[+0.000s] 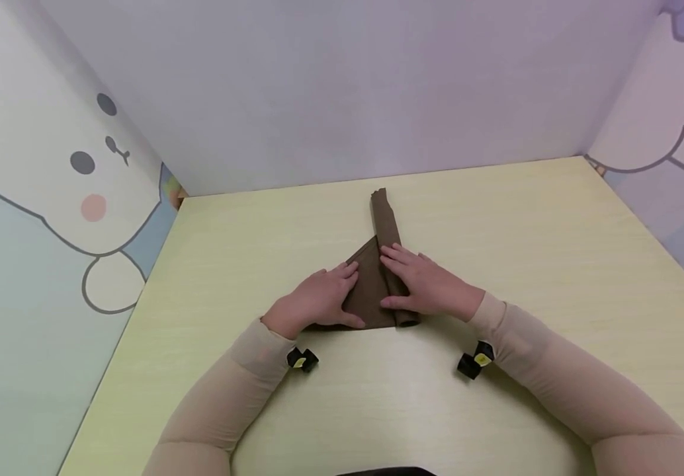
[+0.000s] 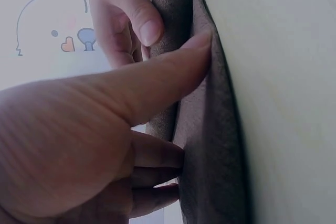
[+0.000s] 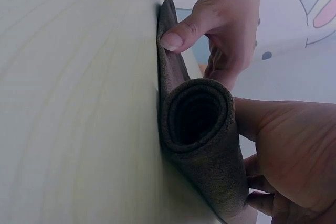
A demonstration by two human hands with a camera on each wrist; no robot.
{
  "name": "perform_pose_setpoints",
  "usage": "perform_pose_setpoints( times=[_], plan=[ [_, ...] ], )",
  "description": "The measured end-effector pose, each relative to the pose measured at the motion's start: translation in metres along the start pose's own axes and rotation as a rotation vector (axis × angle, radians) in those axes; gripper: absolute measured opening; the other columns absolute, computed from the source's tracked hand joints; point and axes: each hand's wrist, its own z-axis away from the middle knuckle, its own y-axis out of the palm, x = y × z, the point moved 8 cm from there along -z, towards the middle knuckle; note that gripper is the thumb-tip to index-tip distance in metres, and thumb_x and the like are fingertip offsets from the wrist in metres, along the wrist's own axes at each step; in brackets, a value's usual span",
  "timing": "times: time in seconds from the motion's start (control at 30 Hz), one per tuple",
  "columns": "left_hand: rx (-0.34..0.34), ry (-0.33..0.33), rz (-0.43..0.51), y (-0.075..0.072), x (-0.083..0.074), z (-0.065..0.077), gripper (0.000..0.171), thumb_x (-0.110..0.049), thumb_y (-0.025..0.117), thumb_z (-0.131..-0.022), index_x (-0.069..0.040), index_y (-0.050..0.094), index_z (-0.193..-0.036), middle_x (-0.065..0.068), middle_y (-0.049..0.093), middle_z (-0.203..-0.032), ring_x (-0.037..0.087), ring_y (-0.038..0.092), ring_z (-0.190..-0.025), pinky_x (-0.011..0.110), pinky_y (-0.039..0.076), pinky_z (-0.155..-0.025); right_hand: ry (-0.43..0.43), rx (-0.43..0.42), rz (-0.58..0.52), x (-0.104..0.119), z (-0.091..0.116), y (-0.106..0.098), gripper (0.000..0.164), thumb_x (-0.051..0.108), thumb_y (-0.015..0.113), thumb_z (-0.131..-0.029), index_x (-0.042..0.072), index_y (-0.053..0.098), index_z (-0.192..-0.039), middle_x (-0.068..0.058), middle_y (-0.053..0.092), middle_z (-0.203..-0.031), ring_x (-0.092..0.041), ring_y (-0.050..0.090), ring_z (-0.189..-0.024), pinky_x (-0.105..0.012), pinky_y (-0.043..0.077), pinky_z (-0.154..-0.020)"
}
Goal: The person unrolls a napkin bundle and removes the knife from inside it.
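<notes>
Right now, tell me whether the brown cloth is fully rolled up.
No, a flat part of the brown cloth lies beside the roll, with the left hand on it.

I count one brown cloth (image 1: pixel 368 285), with one roll (image 1: pixel 385 221) along its two o'clock side. Two hands are on it: one left hand (image 1: pixel 321 297) at nine, one right hand (image 1: pixel 437 284) at three. Two beige sleeves, at eight (image 1: pixel 205 396) and four (image 1: pixel 580 390); two black wrist cameras, at seven (image 1: pixel 298 359) and four (image 1: pixel 475 361). One pale table (image 1: pixel 514 218), three walls, at ten (image 1: pixel 32 291), twelve (image 1: pixel 342 86) and two (image 1: pixel 628 99). One dark thing (image 1: pixel 386 472) at six, seemingly, though too cut off to name.
</notes>
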Motion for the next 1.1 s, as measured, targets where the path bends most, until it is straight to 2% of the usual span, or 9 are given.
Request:
perform_pose_setpoints(
  times=[0.4,0.63,0.8,1.1],
  plan=[
    [0.014,-0.016,0.009,-0.0026,0.0051,0.0030,0.102,-0.067,0.065,-0.079,-0.004,0.029,-0.151,0.007,0.017,-0.159,0.022,0.016,-0.146,0.044,0.026,-0.112,-0.010,-0.008,-0.010,-0.0004,-0.0007,0.0009,0.086,0.052,0.063,-0.089,-0.002,0.031,-0.148,-0.016,0.022,-0.157,-0.032,0.017,-0.144,-0.051,0.026,-0.110],
    [0.036,-0.022,0.014,-0.0027,0.0070,0.0040,0.101,-0.068,0.063,-0.079,-0.004,0.030,-0.150,0.007,0.017,-0.159,0.022,0.017,-0.145,0.043,0.027,-0.111,0.012,0.018,-0.070,-0.0009,-0.0004,0.0038,0.086,0.051,0.063,-0.090,-0.001,0.029,-0.149,-0.015,0.020,-0.157,-0.030,0.019,-0.144,-0.044,0.026,-0.112],
    [0.031,-0.022,0.018,-0.0038,0.0080,0.0044,0.102,-0.067,0.065,-0.078,-0.003,0.031,-0.150,0.007,0.017,-0.159,0.022,0.017,-0.145,0.042,0.028,-0.111,0.028,0.037,-0.102,0.0002,0.0004,0.0048,0.086,0.050,0.063,-0.090,-0.001,0.028,-0.150,-0.015,0.020,-0.157,-0.029,0.020,-0.144,-0.043,0.026,-0.112],
    [0.014,0.008,0.000,-0.0049,0.0066,0.0046,0.106,-0.065,0.072,-0.074,-0.002,0.032,-0.149,0.010,0.019,-0.158,0.023,0.020,-0.144,0.041,0.030,-0.110,0.048,0.048,-0.094,-0.0010,0.0017,0.0056,0.086,0.050,0.063,-0.090,-0.001,0.027,-0.150,-0.014,0.020,-0.158,-0.029,0.021,-0.143,-0.043,0.026,-0.112]
  ],
)
